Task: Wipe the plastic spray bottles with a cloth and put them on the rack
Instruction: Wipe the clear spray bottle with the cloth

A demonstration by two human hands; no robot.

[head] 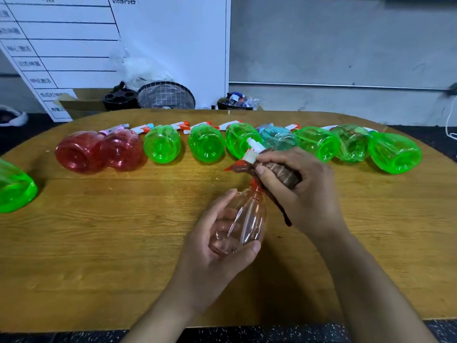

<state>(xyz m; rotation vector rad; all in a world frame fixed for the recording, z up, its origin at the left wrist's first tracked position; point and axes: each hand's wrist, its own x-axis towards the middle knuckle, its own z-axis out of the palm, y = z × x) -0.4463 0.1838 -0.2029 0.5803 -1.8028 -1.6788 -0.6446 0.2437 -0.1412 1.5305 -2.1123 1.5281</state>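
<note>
My left hand (217,243) grips a pale orange see-through spray bottle (243,219) by its body, above the middle of the wooden table (99,243). Its white and orange spray head (252,152) points away from me. My right hand (296,189) holds a brown cloth (279,173) bunched around the bottle's neck and trigger. A row of several spray bottles lies on its side across the far part of the table: two red (79,152), several green (162,147) and one light blue (279,138). No rack is in view.
Another green bottle (14,186) lies at the table's left edge. Behind the table stand a white board with a chart (74,45), a cardboard box (81,100), a wire basket (165,95) and a black tray of spray heads (237,101). A grey wall is at the right.
</note>
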